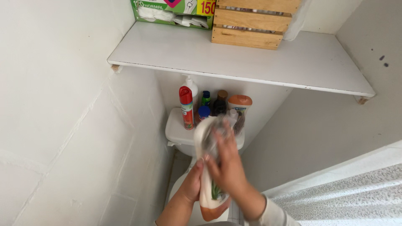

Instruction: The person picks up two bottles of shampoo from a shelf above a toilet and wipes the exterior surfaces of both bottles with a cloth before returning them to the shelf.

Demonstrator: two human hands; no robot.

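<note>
A tall white bottle [209, 138] with a handle and an orange base is held upright over the toilet. My left hand [190, 184] grips its lower body from the left. Over the middle of its front lies my right hand [228, 161], fingers spread and blurred. Behind the bottle, on the toilet tank [176, 132], stand a red spray can [186, 106], a white pump bottle [191, 86], a blue-capped bottle [204, 111], a dark brown bottle [220, 102] and an orange-capped container [240, 102].
A white shelf [293, 62] hangs above the tank, carrying a wooden crate [251, 25] and a green tissue box [167, 12]. White walls close in at left and right. A speckled white surface [347, 192] lies at lower right.
</note>
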